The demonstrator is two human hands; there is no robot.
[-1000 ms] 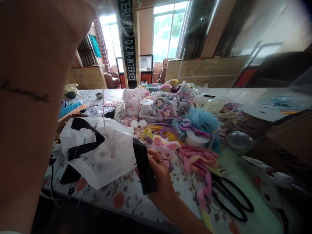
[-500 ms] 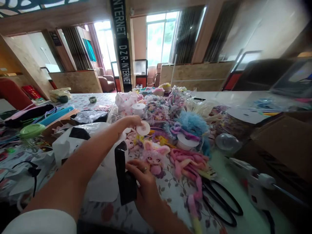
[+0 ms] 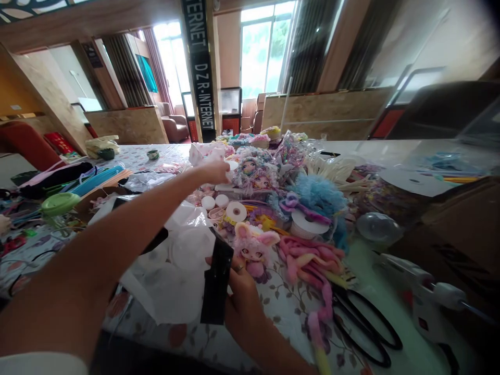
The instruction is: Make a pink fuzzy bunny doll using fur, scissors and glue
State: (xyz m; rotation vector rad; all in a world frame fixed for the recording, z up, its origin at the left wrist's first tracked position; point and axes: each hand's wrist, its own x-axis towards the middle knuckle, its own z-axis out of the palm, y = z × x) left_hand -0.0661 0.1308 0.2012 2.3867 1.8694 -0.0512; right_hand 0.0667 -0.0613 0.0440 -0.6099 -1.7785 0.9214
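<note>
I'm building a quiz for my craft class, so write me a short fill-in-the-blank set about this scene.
1. The glossy black strip beside the translucent white plastic bag is held in the person's ____ hand.
2. The fluffy yarn bundle behind the white spool wound with pale cord is ____ in colour.
3. The large scissors have long looped handles coloured ____.

Missing words: right; light blue; black.

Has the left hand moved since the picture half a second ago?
Yes: judged against the eared doll, the left hand has moved farther from the person, to the white spool.
</note>
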